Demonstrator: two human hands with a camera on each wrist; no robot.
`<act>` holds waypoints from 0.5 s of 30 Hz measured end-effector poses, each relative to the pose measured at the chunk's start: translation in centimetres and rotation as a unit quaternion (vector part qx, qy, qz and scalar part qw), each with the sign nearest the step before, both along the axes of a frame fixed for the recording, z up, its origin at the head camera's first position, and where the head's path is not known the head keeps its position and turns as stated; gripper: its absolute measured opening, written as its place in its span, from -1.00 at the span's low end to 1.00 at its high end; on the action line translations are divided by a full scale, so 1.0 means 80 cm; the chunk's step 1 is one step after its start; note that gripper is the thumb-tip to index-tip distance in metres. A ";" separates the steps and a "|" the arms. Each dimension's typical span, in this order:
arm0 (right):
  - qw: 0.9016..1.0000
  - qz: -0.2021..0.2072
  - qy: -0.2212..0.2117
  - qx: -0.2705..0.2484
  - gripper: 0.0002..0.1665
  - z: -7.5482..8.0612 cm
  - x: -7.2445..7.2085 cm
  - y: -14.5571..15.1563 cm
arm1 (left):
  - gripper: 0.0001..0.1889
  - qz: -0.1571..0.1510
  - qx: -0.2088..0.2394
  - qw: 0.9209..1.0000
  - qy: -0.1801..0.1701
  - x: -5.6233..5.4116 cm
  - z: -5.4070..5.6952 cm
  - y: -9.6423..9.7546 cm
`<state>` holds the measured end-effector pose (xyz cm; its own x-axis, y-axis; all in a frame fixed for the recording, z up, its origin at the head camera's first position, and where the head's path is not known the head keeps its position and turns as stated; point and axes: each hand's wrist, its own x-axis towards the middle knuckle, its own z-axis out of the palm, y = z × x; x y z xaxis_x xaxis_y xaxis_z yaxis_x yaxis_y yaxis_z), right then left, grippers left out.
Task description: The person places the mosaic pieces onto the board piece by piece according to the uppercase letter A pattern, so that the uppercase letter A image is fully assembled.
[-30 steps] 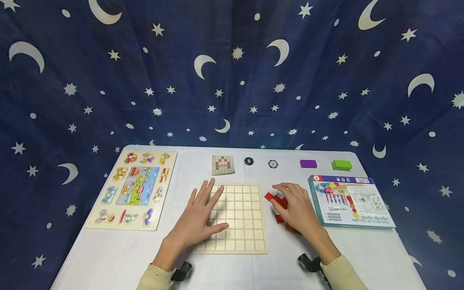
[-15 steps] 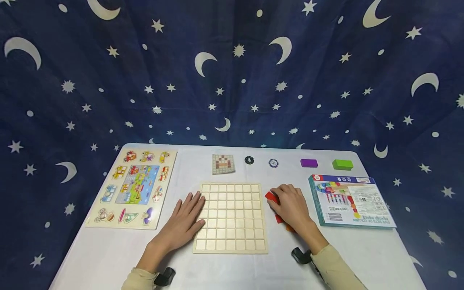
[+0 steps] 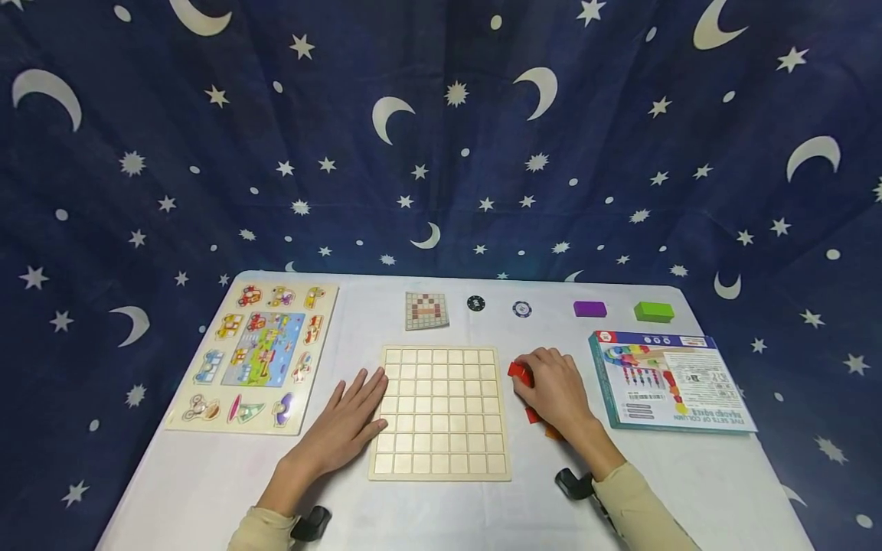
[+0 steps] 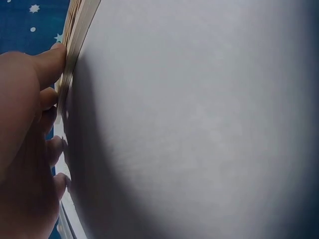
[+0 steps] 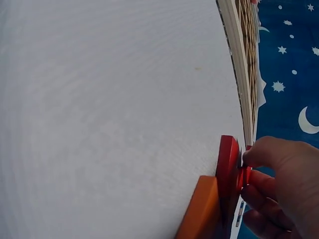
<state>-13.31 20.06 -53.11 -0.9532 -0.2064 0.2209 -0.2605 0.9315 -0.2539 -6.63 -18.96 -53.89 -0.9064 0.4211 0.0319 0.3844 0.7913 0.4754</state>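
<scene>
My left hand [image 3: 347,425] lies flat, fingers straight, against the wooden grid board's [image 3: 441,412] left edge. My right hand [image 3: 554,390] pinches a red piece [image 3: 519,373] beside the board; only the right wrist view shows an orange piece [image 5: 199,209] alongside.

Grid board [image 3: 441,412]: pale wooden square tray, divided into rows of small square cells, all unfilled; lies flat on the white table [image 3: 207,482], at its centre near the front edge.
Red pieces [image 3: 521,373]: flat, bright red wooden blocks, lying just right of the grid board; partly covered by the fingers above them.
Orange piece [image 5: 202,209]: flat orange block, lying against the red pieces on their near side.
</scene>
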 end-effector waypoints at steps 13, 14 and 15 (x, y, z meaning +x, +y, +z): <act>0.998 0.064 0.003 -0.023 -0.67 0.008 -0.023 -0.041 | -0.24 0.005 0.005 1.000 -0.018 -0.002 0.000 0.001; 0.997 0.072 -0.002 -0.024 -0.67 0.009 -0.026 -0.049 | -0.24 0.005 0.011 1.000 -0.014 -0.002 0.000 0.000; 0.997 0.079 -0.005 -0.024 -0.67 0.010 -0.028 -0.056 | -0.24 0.006 0.020 1.000 -0.009 -0.001 -0.002 0.000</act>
